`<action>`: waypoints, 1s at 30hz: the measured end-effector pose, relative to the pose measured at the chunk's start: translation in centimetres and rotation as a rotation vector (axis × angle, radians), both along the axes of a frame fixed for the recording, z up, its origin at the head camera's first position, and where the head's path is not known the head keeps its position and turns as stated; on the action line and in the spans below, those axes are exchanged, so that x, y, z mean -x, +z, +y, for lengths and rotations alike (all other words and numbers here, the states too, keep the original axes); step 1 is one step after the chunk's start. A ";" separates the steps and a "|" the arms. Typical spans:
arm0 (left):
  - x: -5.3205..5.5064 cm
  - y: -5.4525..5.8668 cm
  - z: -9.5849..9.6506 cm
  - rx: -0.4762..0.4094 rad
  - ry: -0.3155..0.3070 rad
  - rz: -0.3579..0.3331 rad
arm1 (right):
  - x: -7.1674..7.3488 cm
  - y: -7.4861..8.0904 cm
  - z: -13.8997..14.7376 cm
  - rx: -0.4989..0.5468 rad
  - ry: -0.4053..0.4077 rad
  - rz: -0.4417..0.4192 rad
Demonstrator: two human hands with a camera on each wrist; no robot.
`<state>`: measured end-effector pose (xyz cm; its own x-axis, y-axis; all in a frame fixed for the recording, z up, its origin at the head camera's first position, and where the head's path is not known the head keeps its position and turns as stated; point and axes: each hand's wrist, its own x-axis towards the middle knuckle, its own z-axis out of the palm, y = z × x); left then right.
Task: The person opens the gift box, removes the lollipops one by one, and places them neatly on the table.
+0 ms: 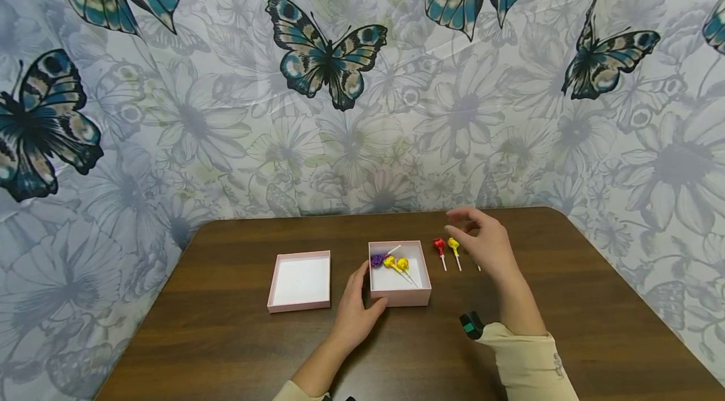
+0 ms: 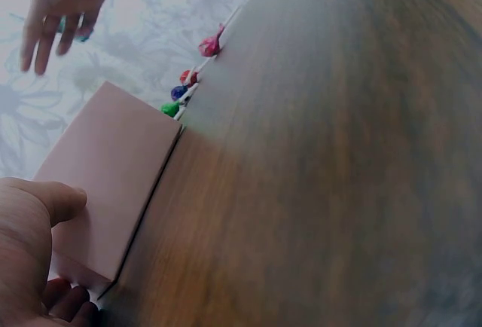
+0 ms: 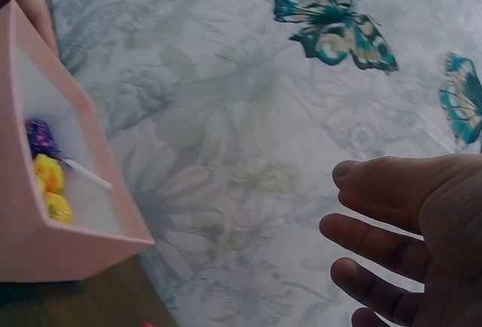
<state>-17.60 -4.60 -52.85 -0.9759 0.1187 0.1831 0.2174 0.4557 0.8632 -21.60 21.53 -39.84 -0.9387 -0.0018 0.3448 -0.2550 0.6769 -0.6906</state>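
Observation:
My left hand (image 1: 352,313) grips the near left corner of an open pink box (image 1: 401,298), thumb against the front wall and fingers round the side. Inside lie a purple lollipop (image 1: 377,260) and two yellow lollipops (image 1: 403,264). Right of the box, a red lollipop (image 1: 438,243) and a yellow lollipop (image 1: 453,243) lie on the table. Above the table beside them hovers my right hand (image 1: 488,243), its fingers apart and holding nothing in the right wrist view. A white stick end shows below that hand; what it belongs to is hidden.
A shallow pink lid (image 1: 300,309) with a white inside lies left of the box on the brown table (image 1: 238,350). In the left wrist view, green, blue and red lollipops (image 2: 171,108) show past the box. A butterfly-print cloth (image 1: 351,155) hangs behind.

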 end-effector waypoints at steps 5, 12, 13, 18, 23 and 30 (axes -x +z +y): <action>0.1 0.0 -0.1 0.007 0.000 0.019 | 0.9 -1.6 -1.8 0.005 0.056 -0.065; 0.2 0.1 0.0 0.015 -0.002 0.035 | 1.8 -4.0 -3.4 -0.036 0.119 -0.144; 0.2 0.1 -0.1 0.017 -0.003 0.027 | 2.0 -4.3 -3.5 -0.047 0.124 -0.147; 0.1 0.1 -0.1 0.007 -0.012 0.008 | 2.6 -5.8 -4.2 -0.089 0.110 -0.120; 0.1 0.0 -0.1 0.009 -0.015 0.005 | 3.0 -7.2 -4.8 -0.120 0.099 -0.097; 0.2 -0.2 -0.2 0.019 -0.006 0.017 | 3.3 -8.0 -5.5 -0.184 0.109 -0.125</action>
